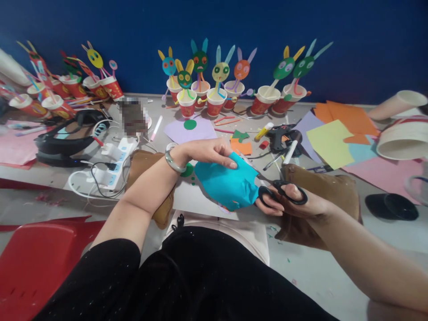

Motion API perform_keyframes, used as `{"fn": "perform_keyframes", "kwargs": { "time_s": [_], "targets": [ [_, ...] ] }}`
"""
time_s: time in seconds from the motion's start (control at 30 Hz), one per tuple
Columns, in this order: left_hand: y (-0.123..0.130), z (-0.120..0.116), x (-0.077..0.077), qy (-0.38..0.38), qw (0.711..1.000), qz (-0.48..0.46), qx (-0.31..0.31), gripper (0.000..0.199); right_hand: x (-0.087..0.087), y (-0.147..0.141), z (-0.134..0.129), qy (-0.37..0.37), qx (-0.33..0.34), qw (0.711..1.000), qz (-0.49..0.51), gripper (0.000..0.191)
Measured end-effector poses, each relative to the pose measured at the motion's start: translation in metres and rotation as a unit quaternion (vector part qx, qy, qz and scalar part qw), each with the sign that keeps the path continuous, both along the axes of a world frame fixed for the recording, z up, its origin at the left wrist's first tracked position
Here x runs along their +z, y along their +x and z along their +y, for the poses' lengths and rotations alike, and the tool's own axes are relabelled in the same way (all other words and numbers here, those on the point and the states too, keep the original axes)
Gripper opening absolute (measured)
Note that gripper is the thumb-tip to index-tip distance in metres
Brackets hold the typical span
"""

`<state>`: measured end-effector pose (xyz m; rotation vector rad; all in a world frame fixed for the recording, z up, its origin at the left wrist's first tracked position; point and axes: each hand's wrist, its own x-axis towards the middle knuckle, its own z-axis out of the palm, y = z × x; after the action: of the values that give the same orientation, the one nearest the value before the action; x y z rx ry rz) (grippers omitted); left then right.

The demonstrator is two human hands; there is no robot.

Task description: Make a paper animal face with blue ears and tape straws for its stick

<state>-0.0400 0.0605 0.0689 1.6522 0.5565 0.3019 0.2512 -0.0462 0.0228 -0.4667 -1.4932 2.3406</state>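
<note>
One blue sheet (227, 183) is pinched in the left hand (214, 153); at its edge, the right hand (308, 206) grips one pair of scissors (280, 185) by the loops. Two brown cushions (329, 189) lie alongside, partly hidden by forearms (142, 205); beyond, at centre, seven red cups (216, 105) hold paper-faced figures (220, 72).

Left hand (214, 151): pinching blue paper (220, 183) at top edge
Right hand (309, 206): holding scissors (280, 184), blades at paper's right edge
Bangle (171, 163): 1, on left wrist
</note>
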Motion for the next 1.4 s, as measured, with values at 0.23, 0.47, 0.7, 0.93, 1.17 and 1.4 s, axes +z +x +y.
{"fn": "perform_keyframes", "kwargs": {
  "time_s": [0.23, 0.47, 0.7, 0.93, 1.17, 1.4],
  "targets": [
    [0.001, 0.001, 0.004, -0.01, 0.998, 0.019, -0.062, 0.067, -0.001, -0.003, 0.004, 0.003, -0.003, 1.0, -0.007, 0.066],
    [0.002, 0.002, 0.001, 0.017, 0.996, 0.007, -0.088, 0.077, 0.002, -0.013, 0.004, -0.006, -0.004, 1.0, 0.009, 0.067],
    [0.002, 0.001, 0.004, 0.018, 0.998, 0.015, -0.066, 0.073, 0.003, -0.009, 0.006, -0.007, -0.033, 0.999, -0.015, 0.068],
    [0.0, 0.005, -0.005, -0.001, 0.998, -0.021, -0.055, 0.067, 0.015, -0.005, 0.015, 0.106, -0.211, 0.969, -0.072, 0.068],
    [0.007, 0.012, -0.023, -0.026, 0.987, -0.114, 0.109, 0.071, 0.009, -0.028, 0.017, 0.148, -0.417, 0.875, -0.195, 0.064],
    [0.017, 0.014, -0.029, 0.002, 0.96, -0.14, 0.241, 0.045, 0.017, -0.022, 0.017, 0.204, -0.473, 0.828, -0.224, 0.063]
  ]
}}
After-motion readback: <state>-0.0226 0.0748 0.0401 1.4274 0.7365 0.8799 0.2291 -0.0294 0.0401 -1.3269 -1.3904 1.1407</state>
